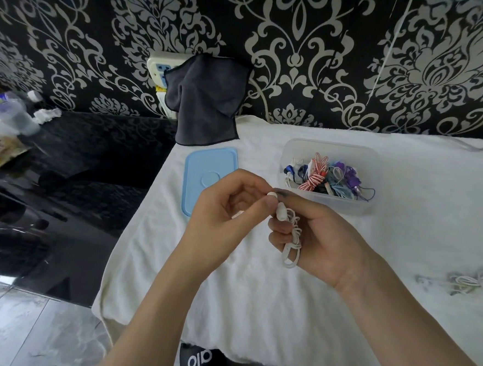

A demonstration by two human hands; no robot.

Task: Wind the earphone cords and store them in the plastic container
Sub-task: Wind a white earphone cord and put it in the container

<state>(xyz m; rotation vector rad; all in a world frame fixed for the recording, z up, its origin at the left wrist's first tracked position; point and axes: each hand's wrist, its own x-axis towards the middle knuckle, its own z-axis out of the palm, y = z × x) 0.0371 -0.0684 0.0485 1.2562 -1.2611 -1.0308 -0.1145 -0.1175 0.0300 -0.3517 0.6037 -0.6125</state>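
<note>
Several wound sets already lie in the box (330,149). The right hand (316,236) grips a white coil (291,243); the left hand (224,207) pinches its earbud end. One more cord (465,281), seemingly loose, waits near the towel's (255,298) right edge.

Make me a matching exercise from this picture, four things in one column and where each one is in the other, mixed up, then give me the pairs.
Things:
1. white earphone cord
2. blue lid
3. red and white striped cord
4. dark grey cloth

Places:
A. lying flat on the white towel, left of the plastic container
B. hanging against the patterned wall
C. held between the left hand and the right hand
D. inside the plastic container

Pairs: 1-C, 2-A, 3-D, 4-B
</note>
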